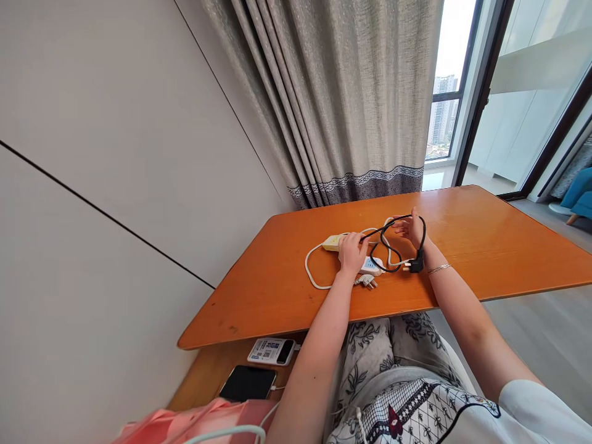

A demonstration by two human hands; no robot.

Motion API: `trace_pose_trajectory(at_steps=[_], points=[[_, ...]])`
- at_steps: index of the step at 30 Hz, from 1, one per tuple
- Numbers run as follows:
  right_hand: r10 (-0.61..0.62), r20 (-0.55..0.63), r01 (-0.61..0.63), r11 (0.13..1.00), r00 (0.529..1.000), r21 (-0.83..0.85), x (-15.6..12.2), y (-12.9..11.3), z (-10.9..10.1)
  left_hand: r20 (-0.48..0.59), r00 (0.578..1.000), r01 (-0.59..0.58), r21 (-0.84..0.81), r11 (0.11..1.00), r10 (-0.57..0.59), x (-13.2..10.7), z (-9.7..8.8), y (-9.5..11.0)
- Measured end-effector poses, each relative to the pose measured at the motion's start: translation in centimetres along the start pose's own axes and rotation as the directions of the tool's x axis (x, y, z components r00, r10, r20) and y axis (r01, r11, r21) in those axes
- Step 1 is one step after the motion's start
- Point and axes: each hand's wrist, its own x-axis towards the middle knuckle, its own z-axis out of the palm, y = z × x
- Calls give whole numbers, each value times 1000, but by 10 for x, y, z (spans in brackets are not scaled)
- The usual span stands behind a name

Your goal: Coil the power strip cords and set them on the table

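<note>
My left hand point(353, 251) is closed on a black power cord point(383, 234), just over two power strips. To its right, my right hand point(409, 229) has its thumb up and fingers stretched apart, with a loop of the same cord draped across it. The cord's black plug point(416, 264) hangs by my right wrist. A pale yellow power strip point(330, 243) lies partly behind my left hand. Nearer me is a white power strip with a blue face point(371, 266), and in front of it a white plug point(369, 281). A white cord point(307, 266) curves out to the left.
Everything rests on an orange-brown wooden table point(277, 290). Below its near edge, a white power bank point(272, 351) and a black-screened phone point(248, 383) sit on a lower wooden surface. Pink cloth point(208, 419) lies beside them. A grey curtain point(361, 92) hangs behind the table.
</note>
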Motion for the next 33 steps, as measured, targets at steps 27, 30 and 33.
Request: trace_pose_trajectory(at_steps=[27,30,33], points=[[-68,182,-1,935,981,353,-16,-12,7,-246,968,-82,-91,992,57,-3,13,-13],[-70,29,54,925,997,377,-8,-5,5,-223,972,-96,-90,991,74,-4,14,-13],[-58,-96,87,938,994,337,1,2,3,-213,974,-107,-100,989,83,-4,15,-12]])
